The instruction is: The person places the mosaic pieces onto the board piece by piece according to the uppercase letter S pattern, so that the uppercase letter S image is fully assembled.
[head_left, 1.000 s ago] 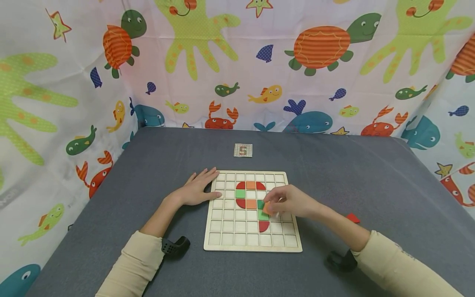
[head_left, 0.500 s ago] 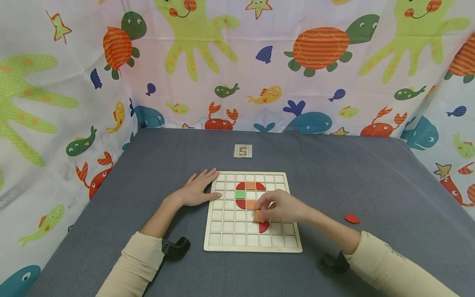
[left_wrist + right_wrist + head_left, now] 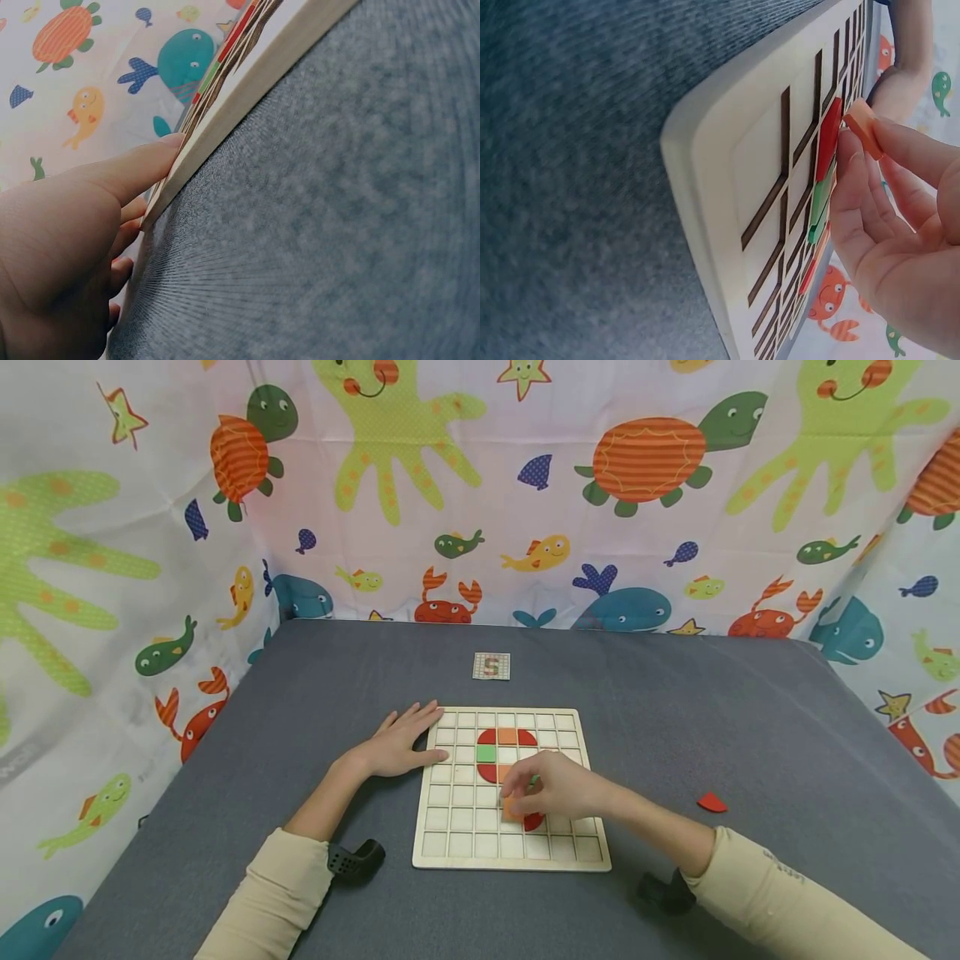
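Observation:
A wooden grid board [image 3: 465, 843] lies on the grey table, with red, orange and green pieces set in several squares. Between thumb and fingers my right hand [image 3: 558, 787] pinches an orange square tile [image 3: 863, 127], held just over the board left of a red quarter-round piece [image 3: 533, 821]. That hand partly covers a green piece [image 3: 821, 202] in the head view. At the board's upper left edge rests my left hand [image 3: 397, 743], fingers straight and spread; its thumb [image 3: 154, 161] lies on the rim in the left wrist view.
Behind the board lies a small card [image 3: 491, 666] printed with a coloured S on a grid. One loose red quarter-round piece [image 3: 712, 802] sits on the table to the right. A cloth [image 3: 465, 560] with sea animals hangs around the table's back and sides.
My right hand has moved left and slightly toward me over the board, carrying the orange tile past the green pieces. My left hand stays where it was.

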The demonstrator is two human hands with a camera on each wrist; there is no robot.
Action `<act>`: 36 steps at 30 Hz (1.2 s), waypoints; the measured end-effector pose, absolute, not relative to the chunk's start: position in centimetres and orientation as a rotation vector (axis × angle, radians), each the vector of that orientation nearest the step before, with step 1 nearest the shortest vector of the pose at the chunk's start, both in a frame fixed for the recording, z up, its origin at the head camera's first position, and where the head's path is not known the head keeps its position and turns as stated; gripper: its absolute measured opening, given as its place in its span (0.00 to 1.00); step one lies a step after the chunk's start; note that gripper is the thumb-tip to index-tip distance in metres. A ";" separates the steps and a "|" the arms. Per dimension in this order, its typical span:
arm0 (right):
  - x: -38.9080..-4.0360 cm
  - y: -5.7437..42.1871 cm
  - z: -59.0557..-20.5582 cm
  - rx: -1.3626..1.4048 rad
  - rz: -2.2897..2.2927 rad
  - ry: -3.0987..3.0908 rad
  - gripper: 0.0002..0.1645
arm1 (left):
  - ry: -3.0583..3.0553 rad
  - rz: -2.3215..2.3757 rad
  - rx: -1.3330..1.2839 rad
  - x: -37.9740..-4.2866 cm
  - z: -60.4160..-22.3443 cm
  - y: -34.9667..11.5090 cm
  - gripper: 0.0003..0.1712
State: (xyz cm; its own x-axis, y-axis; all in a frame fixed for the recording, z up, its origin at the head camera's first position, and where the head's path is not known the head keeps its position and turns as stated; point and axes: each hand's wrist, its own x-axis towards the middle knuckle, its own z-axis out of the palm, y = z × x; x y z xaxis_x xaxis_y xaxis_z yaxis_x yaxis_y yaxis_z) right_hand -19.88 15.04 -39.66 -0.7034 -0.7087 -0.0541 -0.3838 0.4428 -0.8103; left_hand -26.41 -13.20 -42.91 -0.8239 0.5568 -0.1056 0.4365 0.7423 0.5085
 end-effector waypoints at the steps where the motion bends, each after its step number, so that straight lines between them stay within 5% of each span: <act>1: -19.8 15.0 -39.7 -0.927 -1.148 2.313 0.06 | 2.693 0.696 0.787 -26.4 -42.9 -13.2 0.46; 36: -19.6 14.4 -38.9 -1.017 -0.963 2.362 0.05 | 2.693 0.710 0.807 -26.3 -42.9 -13.3 0.45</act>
State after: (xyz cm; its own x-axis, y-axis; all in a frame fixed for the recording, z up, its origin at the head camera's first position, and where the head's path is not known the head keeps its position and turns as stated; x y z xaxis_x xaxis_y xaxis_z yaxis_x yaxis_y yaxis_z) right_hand -19.59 14.44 -38.92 -0.6589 -0.7478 -0.0819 -0.4774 0.4999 -0.7226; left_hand -26.32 -13.25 -42.85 -0.8179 0.5684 -0.0887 0.4509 0.7292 0.5148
